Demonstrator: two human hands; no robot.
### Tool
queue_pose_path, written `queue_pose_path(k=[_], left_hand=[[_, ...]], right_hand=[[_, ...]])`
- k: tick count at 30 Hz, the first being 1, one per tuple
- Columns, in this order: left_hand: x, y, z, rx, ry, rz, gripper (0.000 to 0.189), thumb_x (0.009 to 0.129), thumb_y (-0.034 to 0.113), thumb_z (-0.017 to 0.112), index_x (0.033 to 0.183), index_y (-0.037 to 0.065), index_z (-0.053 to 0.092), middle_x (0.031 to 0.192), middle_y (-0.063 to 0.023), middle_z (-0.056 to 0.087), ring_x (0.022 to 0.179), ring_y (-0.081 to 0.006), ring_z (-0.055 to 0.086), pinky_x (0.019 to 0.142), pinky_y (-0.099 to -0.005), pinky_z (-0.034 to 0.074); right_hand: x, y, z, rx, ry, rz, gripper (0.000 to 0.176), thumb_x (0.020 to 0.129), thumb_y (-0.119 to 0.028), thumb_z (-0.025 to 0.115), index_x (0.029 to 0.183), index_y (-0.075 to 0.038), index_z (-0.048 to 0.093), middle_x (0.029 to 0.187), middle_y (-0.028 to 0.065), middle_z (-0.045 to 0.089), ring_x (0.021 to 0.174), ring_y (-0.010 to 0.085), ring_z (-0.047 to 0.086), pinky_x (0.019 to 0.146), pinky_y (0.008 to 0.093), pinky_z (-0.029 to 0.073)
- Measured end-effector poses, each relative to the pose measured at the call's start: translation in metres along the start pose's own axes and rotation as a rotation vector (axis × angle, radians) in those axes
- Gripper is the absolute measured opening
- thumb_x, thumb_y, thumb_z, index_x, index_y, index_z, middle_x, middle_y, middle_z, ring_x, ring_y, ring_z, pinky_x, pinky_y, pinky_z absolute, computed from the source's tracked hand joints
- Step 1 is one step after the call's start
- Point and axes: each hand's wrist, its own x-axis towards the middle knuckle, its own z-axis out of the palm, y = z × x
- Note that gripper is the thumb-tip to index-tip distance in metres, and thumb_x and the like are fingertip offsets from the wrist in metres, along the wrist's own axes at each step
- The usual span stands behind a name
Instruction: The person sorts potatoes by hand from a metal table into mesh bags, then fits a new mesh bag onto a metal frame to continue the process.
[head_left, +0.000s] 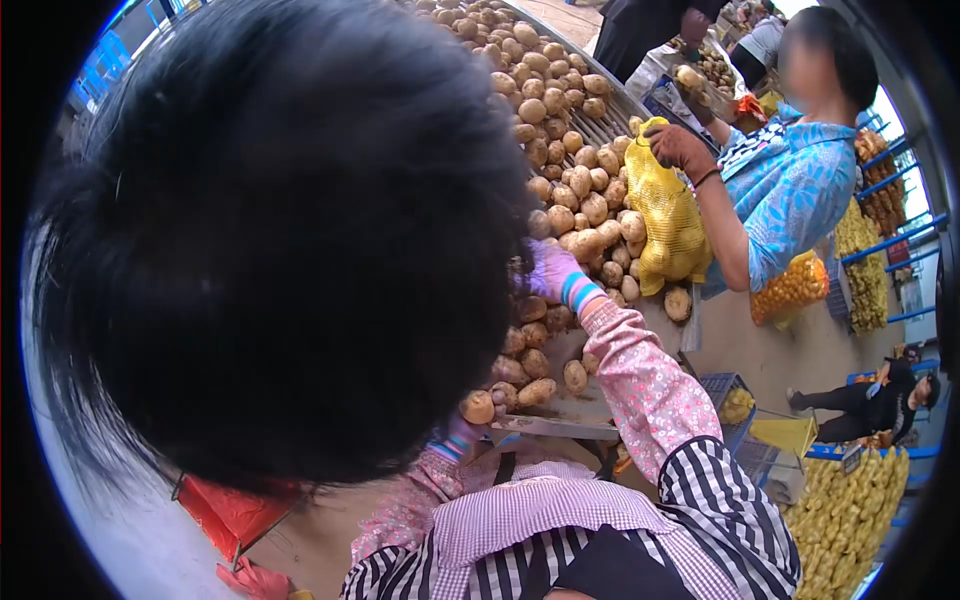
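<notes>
Many brown potatoes (594, 208) lie on a metal sorting table (560, 428). My right hand (552, 272), in a light purple glove with a striped cuff, reaches in among them; dark hair covers its fingertips, so its grip is hidden. Lower down, at the table's near edge, my left hand (458, 436) is partly behind the same hair, with its fingers round a potato (478, 407). Pink floral sleeves cover both my forearms.
A large head of dark hair (270, 230) blocks the left and centre. To the right, a person in blue (808, 180) holds a yellow mesh bag (665, 215) with a brown-gloved hand. Blue crates (722, 388) and filled mesh bags (850, 515) stand farther right.
</notes>
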Motion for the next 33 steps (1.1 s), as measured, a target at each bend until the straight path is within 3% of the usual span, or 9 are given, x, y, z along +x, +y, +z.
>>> queue_pose_path(k=[5,6,8,9,14,20,22,26,33], left_hand=[[0.008,0.024,0.000,-0.117,0.027,0.106,0.057,0.102,0.052,0.060,0.139,0.008,0.057,0.130,-0.0149,0.065,0.094,-0.0250,0.064,0.079,-0.0414,0.058],[0.010,0.028,0.008,-0.180,-0.082,0.099,0.055,0.103,0.047,0.060,0.141,0.007,0.056,0.133,-0.0154,0.064,0.099,-0.0262,0.065,0.083,-0.0426,0.058],[0.010,0.031,0.016,-0.240,-0.186,0.086,0.053,0.104,0.043,0.061,0.142,0.007,0.055,0.136,-0.0158,0.063,0.104,-0.0274,0.065,0.088,-0.0438,0.058],[0.011,0.031,0.016,-0.220,-0.188,0.088,0.054,0.104,0.043,0.060,0.143,0.007,0.055,0.137,-0.0159,0.062,0.106,-0.0279,0.064,0.090,-0.0441,0.057],[0.012,0.024,0.008,-0.137,-0.212,0.135,0.056,0.104,0.042,0.060,0.146,0.007,0.052,0.143,-0.0161,0.057,0.118,-0.0304,0.058,0.100,-0.0458,0.051],[0.013,0.014,0.000,-0.045,-0.241,0.187,0.058,0.104,0.041,0.058,0.149,0.007,0.049,0.150,-0.0163,0.051,0.132,-0.0333,0.052,0.111,-0.0477,0.044],[0.013,0.011,-0.003,-0.024,-0.238,0.201,0.059,0.104,0.041,0.058,0.150,0.007,0.047,0.153,-0.0164,0.049,0.136,-0.0342,0.049,0.115,-0.0484,0.042],[0.013,0.008,-0.005,0.043,-0.237,0.217,0.060,0.104,0.040,0.057,0.153,0.007,0.045,0.158,-0.0166,0.045,0.146,-0.0362,0.045,0.123,-0.0496,0.037],[0.008,-0.001,0.031,-0.224,-0.382,0.057,0.082,0.092,0.069,0.062,0.155,0.019,0.045,0.161,-0.0188,0.041,0.148,-0.0479,0.039,0.114,-0.0671,0.042]], right_hand=[[-0.016,-0.087,0.034,-0.454,-0.118,0.021,0.068,0.091,-0.037,0.069,0.151,-0.015,0.048,0.143,0.0173,0.057,0.124,0.0356,0.064,0.102,0.0484,0.053],[-0.007,0.021,0.020,-0.451,-0.125,0.012,0.068,0.091,-0.037,0.069,0.151,-0.015,0.048,0.143,0.0173,0.057,0.124,0.0356,0.064,0.102,0.0484,0.053],[0.048,0.049,0.170,-0.875,0.445,-0.523,0.053,0.100,-0.031,0.057,0.149,-0.011,0.052,0.146,0.0158,0.058,0.125,0.0318,0.065,0.098,0.0462,0.055],[0.025,-0.041,0.098,-0.679,-0.170,0.022,0.043,0.108,-0.026,0.043,0.144,-0.008,0.057,0.145,0.0134,0.061,0.124,0.0296,0.066,0.099,0.0425,0.055],[-0.033,0.079,0.075,-0.767,-0.019,-0.238,0.042,0.106,-0.027,0.049,0.142,-0.007,0.059,0.139,0.0127,0.065,0.122,0.0279,0.066,0.099,0.0410,0.054],[-0.010,0.070,0.115,-0.858,0.169,-0.563,0.040,0.104,-0.027,0.057,0.139,-0.007,0.062,0.133,0.0119,0.069,0.120,0.0257,0.067,0.100,0.0392,0.054],[-0.079,-0.014,0.063,0.684,-0.110,-0.327,0.049,0.094,-0.028,0.076,0.135,-0.006,0.063,0.123,0.0109,0.072,0.115,0.0203,0.065,0.100,0.0362,0.053],[-0.128,-0.051,0.032,0.484,-0.006,-0.154,0.058,0.086,-0.027,0.086,0.132,0.000,0.062,0.118,0.0092,0.072,0.110,0.0172,0.065,0.097,0.0332,0.053],[-0.156,-0.047,0.037,1.211,0.291,-0.052,0.034,0.102,-0.025,0.069,0.125,0.000,0.065,0.116,0.0057,0.070,0.106,0.0111,0.064,0.097,0.0266,0.052]])
